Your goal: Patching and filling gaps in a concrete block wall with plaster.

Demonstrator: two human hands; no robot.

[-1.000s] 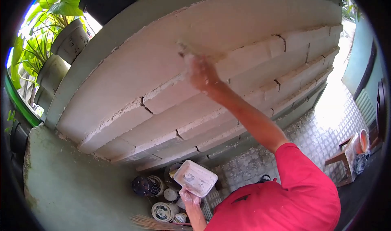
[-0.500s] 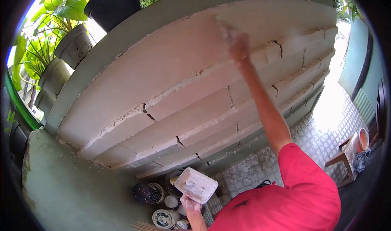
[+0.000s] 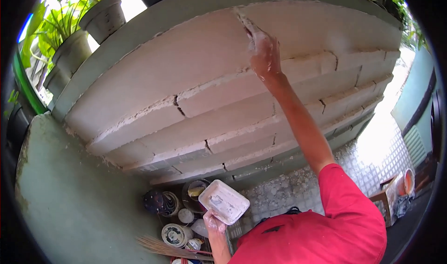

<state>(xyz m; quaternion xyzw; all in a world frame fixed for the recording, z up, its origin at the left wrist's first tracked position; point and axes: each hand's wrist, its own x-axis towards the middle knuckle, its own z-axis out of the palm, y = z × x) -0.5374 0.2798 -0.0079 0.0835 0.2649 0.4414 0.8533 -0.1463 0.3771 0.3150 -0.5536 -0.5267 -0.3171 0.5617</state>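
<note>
right arm (image 3: 305,124): stretched forward | right fingers (image 3: 261,39): curled tight | left forearm (image 3: 220,246): low | left fingers (image 3: 213,220): gripping

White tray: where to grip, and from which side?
The white tray is probably best gripped by its long lower-left rim, coming from the picture's lower edge, where the left hand holds it: raised walls offer an edge; the open inside is smeared.

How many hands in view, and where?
2: the left hand gripping the shallow white rectangular tray, lower centre; the right hand holding a smeared tool at the upper wall. No others visible.
</note>
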